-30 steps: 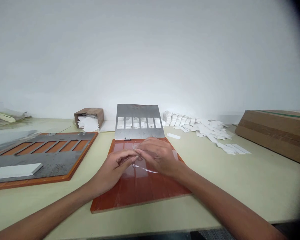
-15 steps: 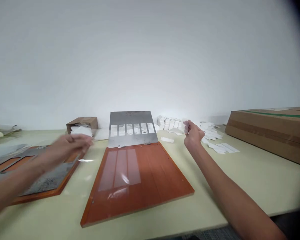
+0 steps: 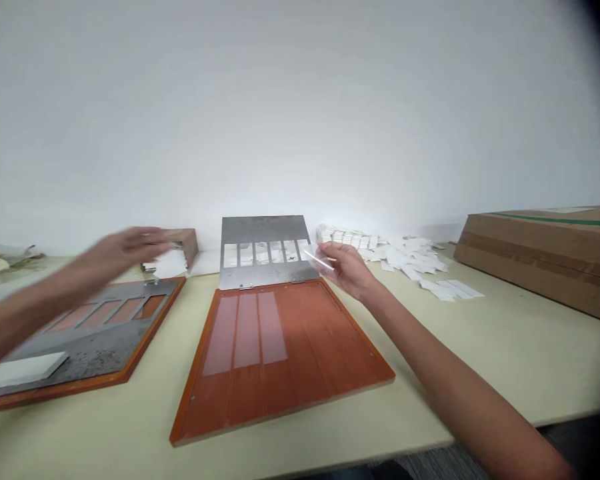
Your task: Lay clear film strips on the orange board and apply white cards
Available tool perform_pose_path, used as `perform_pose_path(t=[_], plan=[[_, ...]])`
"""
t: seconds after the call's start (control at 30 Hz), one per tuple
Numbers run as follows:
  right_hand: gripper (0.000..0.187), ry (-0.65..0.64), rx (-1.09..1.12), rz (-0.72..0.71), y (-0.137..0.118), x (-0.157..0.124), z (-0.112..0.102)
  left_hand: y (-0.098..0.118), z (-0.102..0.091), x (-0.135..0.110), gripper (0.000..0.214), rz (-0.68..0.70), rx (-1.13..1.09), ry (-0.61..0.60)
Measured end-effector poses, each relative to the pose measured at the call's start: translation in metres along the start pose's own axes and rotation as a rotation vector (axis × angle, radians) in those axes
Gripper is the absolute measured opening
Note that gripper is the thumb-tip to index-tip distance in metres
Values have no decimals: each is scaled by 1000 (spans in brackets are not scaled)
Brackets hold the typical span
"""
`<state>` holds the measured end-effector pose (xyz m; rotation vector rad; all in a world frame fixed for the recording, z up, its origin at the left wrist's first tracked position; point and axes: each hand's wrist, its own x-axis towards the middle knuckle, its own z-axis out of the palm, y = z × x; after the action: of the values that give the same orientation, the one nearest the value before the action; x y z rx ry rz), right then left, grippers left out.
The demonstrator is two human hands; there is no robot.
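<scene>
My left hand (image 3: 133, 248), blurred by motion, hovers above the left fixture with its fingers stretched out and nothing visible in them. Behind its fingertips is a small cardboard box (image 3: 190, 248) with white paper pieces (image 3: 173, 265) in it. A small clear plastic piece (image 3: 321, 259) with a bright edge is pinched in my right hand (image 3: 347, 268), just above the hinge side of the middle board. That orange-brown board (image 3: 320, 347) carries three pale translucent strips (image 3: 247, 333) on its left half. Its slotted metal plate (image 3: 265, 228) is hinged up at the back.
At left, another orange-framed fixture (image 3: 153, 327) has a slotted metal plate, with a white block (image 3: 27, 369) on it. Stacked white cards (image 3: 350, 237) and loose white pieces (image 3: 410, 257) lie back right. A large cardboard box (image 3: 540, 260) stands at the far right.
My right hand has moved left with the clear piece, towards the board's hinge. My left hand has moved up and left. A clear sheet seen across the left and middle has gone from view.
</scene>
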<state>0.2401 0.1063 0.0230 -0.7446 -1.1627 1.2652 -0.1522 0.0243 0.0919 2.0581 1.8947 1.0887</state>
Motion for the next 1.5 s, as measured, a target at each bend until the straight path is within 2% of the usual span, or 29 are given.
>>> perform_pose_path(t=[0.03,0.1,0.17,0.23,0.3,0.37,0.47,0.57,0.67,0.77,0.9,0.97,1.03,1.13,1.17,1.23,1.27,1.33,1.4,1.43,1.5], plan=[[28,-70,2,22,0,-9,15,16,21,-13,59,53,-200,-137],[28,-217,1,61,2,-29,41,49,63,-40,66,67,-500,-374],[29,-341,48,62,4,-46,60,75,97,-63,68,45,-745,-520],[29,-343,74,29,6,-57,69,90,119,-76,69,31,-936,-512],[30,-277,78,-14,7,-59,69,93,130,-81,64,-8,-1038,-495],[32,-213,67,-60,8,-55,64,89,136,-81,60,-57,-1084,-549],[33,-151,58,-97,9,-50,58,85,144,-82,53,-86,-1092,-702],[32,-124,57,-35,9,-55,60,86,151,-85,47,-51,-1061,-748],[29,-134,56,32,10,-61,67,91,153,-89,44,-1,-1124,-766],[29,-85,102,50,16,-59,67,93,152,-93,40,22,-1211,-890],[32,-20,-138,48,29,-41,53,89,155,-98,32,-112,-1316,-1072],[32,12,-264,21,36,-32,43,86,155,-96,39,-187,-1355,-1152],[28,35,-337,-6,43,-25,34,82,154,-93,59,-234,-1352,-1289],[22,25,-488,-19,53,-17,23,79,150,-89,77,-232,-1212,-1498],[21,9,-540,-17,56,-14,21,78,150,-88,78,-209,-1157,-1508],[18,-22,-630,-11,61,-10,16,78,149,-88,67,-145,-1095,-1381],[17,-33,-665,-8,64,-9,15,77,149,-88,57,-95,-1074,-1245],[15,-38,-720,-7,69,-6,12,78,150,-90,42,42,-963,-897],[14,-37,-757,-18,73,-4,11,77,150,-92,37,213,-713,-635],[15,-35,-771,-28,75,-3,10,77,150,-94,37,296,-568,-558],[17,-29,-792,-54,78,-1,9,75,152,-96,42,419,-328,-523]])
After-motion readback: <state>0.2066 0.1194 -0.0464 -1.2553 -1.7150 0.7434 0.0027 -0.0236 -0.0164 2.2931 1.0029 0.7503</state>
